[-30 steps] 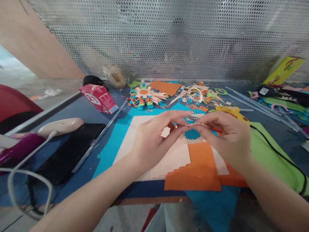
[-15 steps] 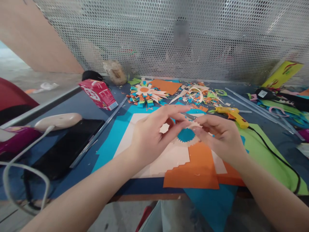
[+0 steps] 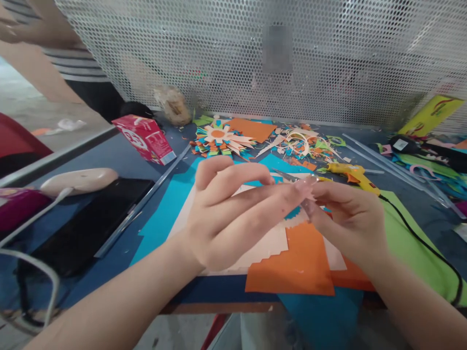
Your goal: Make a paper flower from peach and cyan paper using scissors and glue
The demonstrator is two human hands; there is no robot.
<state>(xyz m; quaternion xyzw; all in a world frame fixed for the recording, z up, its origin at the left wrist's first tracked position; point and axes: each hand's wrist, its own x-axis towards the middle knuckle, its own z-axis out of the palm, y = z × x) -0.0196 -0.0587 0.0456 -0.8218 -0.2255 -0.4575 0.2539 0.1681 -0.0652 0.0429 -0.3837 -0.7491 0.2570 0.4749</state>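
My left hand [image 3: 233, 214] reaches across the paper sheets, its thumb and index finger closed at the tips on a small pale pink paper piece [image 3: 309, 197] with a toothed edge. Fingers of my right hand [image 3: 346, 214] pinch that same piece from the other side. A thin grey pointed blade [image 3: 283, 174] sticks out beyond the fingertips; its other end is hidden. Below the hands lie pale pink sheets [image 3: 262, 250] with zigzag-cut edges, an orange sheet [image 3: 292, 272] and a blue sheet [image 3: 160, 218].
Behind are a layered paper flower [image 3: 219, 136] and curled paper scraps [image 3: 301, 141]. A yellow glue gun [image 3: 353, 175] with a black cord lies right, by a green sheet [image 3: 408, 243]. Left are a red box [image 3: 144, 138] and black phone [image 3: 91, 221]. A person [image 3: 76, 63] stands back left.
My left hand has turned, its fingers now stretched toward my right hand, covering more of the sheets. The paper piece is tilted more upright. A person has come into view at back left.
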